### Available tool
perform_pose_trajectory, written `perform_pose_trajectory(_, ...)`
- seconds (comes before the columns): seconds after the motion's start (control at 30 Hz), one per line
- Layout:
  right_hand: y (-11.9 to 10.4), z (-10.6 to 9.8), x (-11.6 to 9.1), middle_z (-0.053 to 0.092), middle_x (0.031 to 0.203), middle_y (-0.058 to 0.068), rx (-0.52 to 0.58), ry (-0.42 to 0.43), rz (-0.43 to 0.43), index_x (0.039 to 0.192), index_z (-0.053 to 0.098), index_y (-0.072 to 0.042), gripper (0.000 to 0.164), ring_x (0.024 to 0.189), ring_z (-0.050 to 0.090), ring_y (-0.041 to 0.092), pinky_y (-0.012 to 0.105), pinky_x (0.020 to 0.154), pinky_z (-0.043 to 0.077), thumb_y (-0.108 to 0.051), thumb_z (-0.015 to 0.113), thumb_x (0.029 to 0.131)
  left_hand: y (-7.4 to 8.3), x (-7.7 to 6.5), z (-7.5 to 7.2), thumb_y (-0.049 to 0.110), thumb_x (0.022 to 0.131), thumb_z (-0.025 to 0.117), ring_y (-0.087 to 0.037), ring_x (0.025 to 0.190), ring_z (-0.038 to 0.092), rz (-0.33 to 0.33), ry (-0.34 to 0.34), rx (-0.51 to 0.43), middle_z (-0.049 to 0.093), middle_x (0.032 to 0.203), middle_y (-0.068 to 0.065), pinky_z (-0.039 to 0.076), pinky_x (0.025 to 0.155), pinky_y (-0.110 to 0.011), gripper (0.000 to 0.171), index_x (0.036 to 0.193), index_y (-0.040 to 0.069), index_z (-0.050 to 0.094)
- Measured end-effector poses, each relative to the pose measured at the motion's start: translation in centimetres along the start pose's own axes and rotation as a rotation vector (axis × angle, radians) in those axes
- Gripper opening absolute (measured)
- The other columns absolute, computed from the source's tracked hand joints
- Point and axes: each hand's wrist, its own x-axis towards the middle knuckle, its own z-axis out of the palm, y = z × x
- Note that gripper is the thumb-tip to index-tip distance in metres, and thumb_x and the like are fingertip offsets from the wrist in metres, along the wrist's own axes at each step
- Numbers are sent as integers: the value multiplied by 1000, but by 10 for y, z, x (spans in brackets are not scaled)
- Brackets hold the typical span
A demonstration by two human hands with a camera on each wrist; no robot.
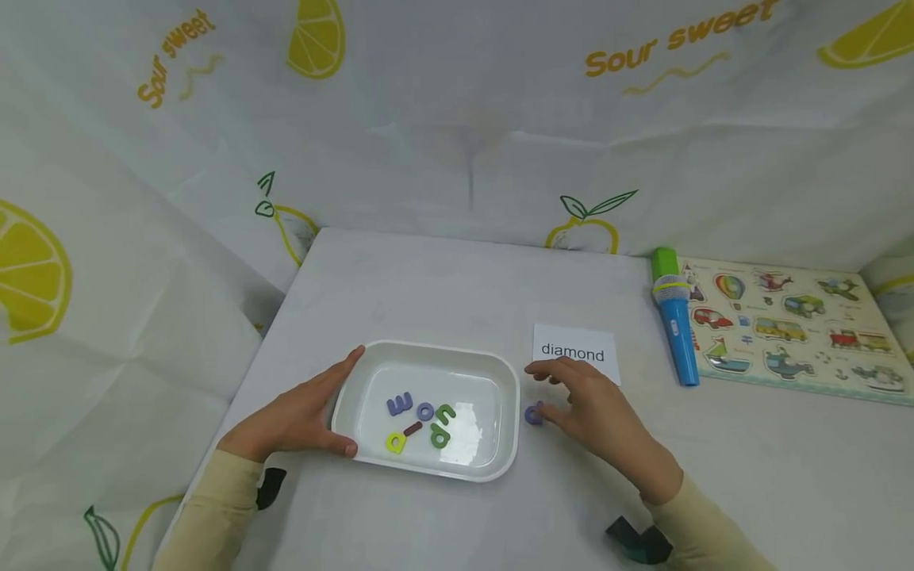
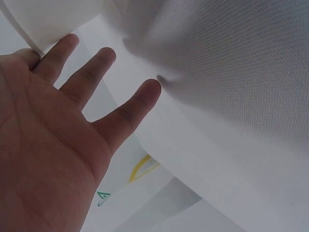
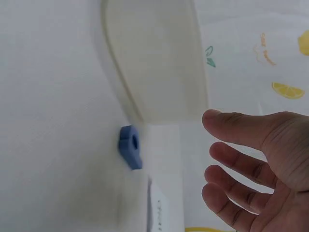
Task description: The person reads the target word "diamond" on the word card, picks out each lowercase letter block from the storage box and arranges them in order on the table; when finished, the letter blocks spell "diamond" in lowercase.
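A white tray (image 1: 514, 412) lies on the table in the head view. My left hand (image 1: 303, 412) rests at its left end, thumb by the near corner and fingers toward the far one; the left wrist view shows those fingers spread. Inside the tray are a purple m (image 1: 400, 404), a purple o (image 1: 424, 411), a green n (image 1: 446, 414), a yellow letter (image 1: 395, 442), a brown bar (image 1: 412, 429) and another green letter (image 1: 439, 435). My right hand (image 1: 589, 404), loosely bent, hovers beside a blue-purple letter (image 3: 130, 147) on the table, apart from it in the right wrist view.
A white card (image 1: 577, 353) reading "diamond" lies beyond my right hand, partly covered by it. Farther right, a blue toy microphone (image 1: 677, 325) with a green end lies against a picture puzzle board (image 1: 800, 325). Printed cloth (image 1: 457, 119) hangs behind the table.
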Motion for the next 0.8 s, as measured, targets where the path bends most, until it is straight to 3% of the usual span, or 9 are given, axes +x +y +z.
perform_pose_trajectory(0.23, -32, -1, 11, 69, 117, -4, 169, 54, -223, 120, 70, -12, 51, 100, 65, 16, 32, 72, 58, 0, 89, 74, 4, 0, -4, 59, 62, 92, -38, 138, 44, 3, -9, -1, 29, 163, -13, 42, 103, -60, 138, 165, 28, 7)
perform_pose_trajectory(0.43, -71, 30, 24, 70, 117, -2, 235, -76, -347, 119, 70, -11, 44, 103, 66, 12, 29, 81, 56, -5, 87, 79, 2, -1, -4, 58, 62, 92, -37, 138, 43, -7, -4, 4, 28, 163, -13, 42, 103, -60, 137, 165, 29, 6)
perform_pose_trajectory(0.6, -96, 61, 32, 69, 120, -4, 192, -225, -332, 123, 69, -14, 43, 110, 64, 12, 30, 96, 50, -12, 85, 83, 0, 1, -3, 56, 64, 92, -34, 138, 43, 12, -5, -24, 28, 164, -11, 42, 104, -58, 136, 165, 31, 5)
perform_pose_trajectory(0.8, -107, 86, 36, 69, 118, -1, 157, -325, -249, 124, 69, -12, 45, 103, 67, 12, 28, 92, 51, -11, 86, 82, -1, -1, -2, 60, 65, 90, -35, 139, 42, 29, -11, -38, 27, 164, -10, 41, 103, -58, 134, 165, 32, 4)
